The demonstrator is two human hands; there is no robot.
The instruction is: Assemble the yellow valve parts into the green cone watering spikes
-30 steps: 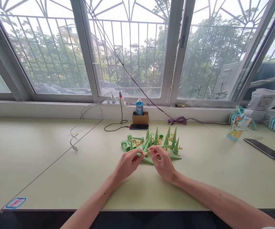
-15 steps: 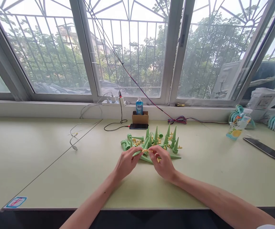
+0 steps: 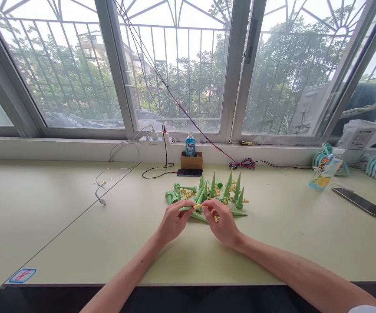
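My left hand (image 3: 174,218) is closed around a green plant watering spike (image 3: 186,208), its tip pointing left. A small yellow valve (image 3: 197,206) juts from the spike's right end, between my two hands. The fingertips of my right hand (image 3: 221,221) pinch the valve's right side; the fingers cover part of it. Just beyond both hands lies a pile of green spikes (image 3: 213,184), some upright on their caps and others on their sides. Loose yellow valves (image 3: 188,194) are scattered among them.
Behind the pile are a phone (image 3: 189,172) on a cable and a cardboard box (image 3: 191,162) with a blue bottle (image 3: 190,145). A drink bottle (image 3: 325,171) and a dark flat device (image 3: 364,203) lie to the right. A white cable (image 3: 101,191) lies left.
The green spike in my left hand has tilted slightly and now lies closer to level. Both hands stay in nearly the same place.
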